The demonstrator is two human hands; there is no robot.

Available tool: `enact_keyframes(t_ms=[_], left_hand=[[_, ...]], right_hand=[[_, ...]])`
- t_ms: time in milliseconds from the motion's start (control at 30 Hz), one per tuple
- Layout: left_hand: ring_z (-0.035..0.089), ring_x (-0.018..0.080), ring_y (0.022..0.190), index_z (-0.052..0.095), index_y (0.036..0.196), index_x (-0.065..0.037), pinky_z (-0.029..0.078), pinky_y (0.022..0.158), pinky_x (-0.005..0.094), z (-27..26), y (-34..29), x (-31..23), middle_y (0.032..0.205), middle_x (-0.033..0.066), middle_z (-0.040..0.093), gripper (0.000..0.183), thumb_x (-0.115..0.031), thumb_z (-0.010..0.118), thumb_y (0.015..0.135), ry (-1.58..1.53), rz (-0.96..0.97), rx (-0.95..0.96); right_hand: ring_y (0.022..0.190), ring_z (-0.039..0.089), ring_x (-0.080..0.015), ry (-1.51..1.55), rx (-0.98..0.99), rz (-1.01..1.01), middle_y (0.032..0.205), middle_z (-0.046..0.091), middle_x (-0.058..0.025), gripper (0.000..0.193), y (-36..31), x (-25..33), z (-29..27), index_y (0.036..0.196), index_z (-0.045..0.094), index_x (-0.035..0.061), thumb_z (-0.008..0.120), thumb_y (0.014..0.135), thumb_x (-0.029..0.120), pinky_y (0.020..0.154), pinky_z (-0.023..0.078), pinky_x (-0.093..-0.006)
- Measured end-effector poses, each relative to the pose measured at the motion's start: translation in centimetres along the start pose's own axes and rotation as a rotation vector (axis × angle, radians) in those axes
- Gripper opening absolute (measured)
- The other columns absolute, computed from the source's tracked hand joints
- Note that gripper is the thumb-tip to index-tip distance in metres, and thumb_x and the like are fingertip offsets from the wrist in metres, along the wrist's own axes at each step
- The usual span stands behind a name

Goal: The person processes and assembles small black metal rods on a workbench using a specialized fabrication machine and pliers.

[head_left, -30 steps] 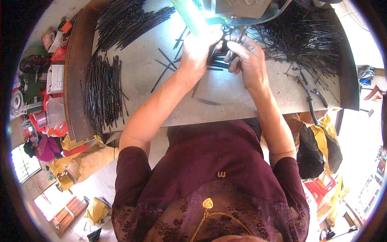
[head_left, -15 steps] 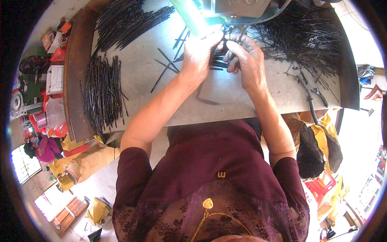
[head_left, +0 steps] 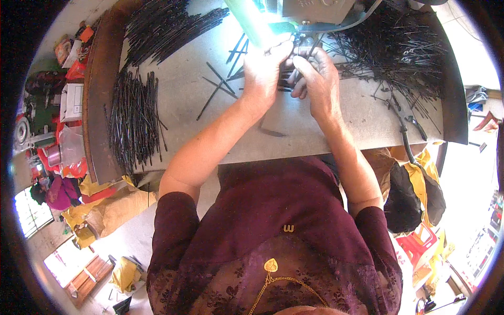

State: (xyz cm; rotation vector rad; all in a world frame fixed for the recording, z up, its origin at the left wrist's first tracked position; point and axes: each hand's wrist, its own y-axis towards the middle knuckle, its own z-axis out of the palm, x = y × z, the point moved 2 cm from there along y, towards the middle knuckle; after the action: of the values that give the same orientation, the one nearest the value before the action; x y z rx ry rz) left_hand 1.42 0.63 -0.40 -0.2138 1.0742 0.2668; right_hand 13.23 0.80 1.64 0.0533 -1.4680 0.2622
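Below the lit machine head, at the far side of the table, my two hands work close together. My left hand is closed in a pinch, its fingertips lost in the glare, so what it holds cannot be made out. My right hand has its fingers curled around thin dark rods. Several black rods lie loose and crossed to the left of my left hand. A large tangle of thin black rods lies right of my right hand.
Neater bundles of black rods lie at the far left and near left. Long-handled pliers rest at the right table edge. A bright tube-shaped lamp hangs over the far side. A raised brown edge borders the left.
Both hands have shifted slightly, and the wrists have turned a little. My right hand's fingers sit a bit lower and further left. The rod piles have not moved.
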Motion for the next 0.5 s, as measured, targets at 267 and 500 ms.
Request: enact_keyframes(t_ms=[267, 500], left_hand=[[0.059, 0.0104, 0.061, 0.061, 0.107, 0.005, 0.051, 0.056, 0.0214, -1.5, 1.5, -0.5, 0.080, 0.0052, 0.063, 0.027, -0.011, 0.066, 0.085, -0.008, -0.192, 0.216], [0.059, 0.0125, 0.076, 0.061, 0.112, 0.003, 0.050, 0.070, 0.0259, -2.9, 1.1, -1.4, 0.092, 0.0052, 0.064, 0.028, -0.013, 0.061, 0.089, 0.643, 0.274, 0.342]], right_hand=[[0.047, 0.053, -0.0102, -0.098, 0.121, 0.058, 0.073, 0.064, -0.0072, 0.017, 1.4, 1.0, -0.5, 0.094, 0.059, -0.0004, 0.055, 0.088, 0.015, 0.038, 0.040, -0.0231], [0.051, 0.053, -0.0088, -0.024, 0.055, -0.022, 0.075, 0.062, -0.0040, 0.016, 1.1, 0.0, 0.5, 0.099, 0.059, 0.0016, 0.058, 0.089, 0.014, 0.042, 0.041, -0.0233]])
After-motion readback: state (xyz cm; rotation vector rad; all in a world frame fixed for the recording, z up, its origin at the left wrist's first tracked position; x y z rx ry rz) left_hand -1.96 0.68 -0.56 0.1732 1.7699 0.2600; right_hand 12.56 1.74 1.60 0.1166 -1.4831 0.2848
